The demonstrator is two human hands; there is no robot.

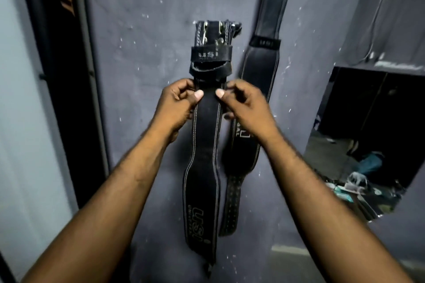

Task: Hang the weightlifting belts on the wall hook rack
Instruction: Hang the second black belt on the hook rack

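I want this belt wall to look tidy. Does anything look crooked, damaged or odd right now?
Nothing looks damaged. The held belt hangs straight, pinched by the left hand and right hand. The other belt on the wall slants slightly. The hook itself is not visible.

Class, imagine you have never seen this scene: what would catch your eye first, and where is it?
First, the two hands, left hand and right hand, pinching a black stitched belt at centre frame, buckle end up. Just right of it, a second belt hangs flat against the grey wall.
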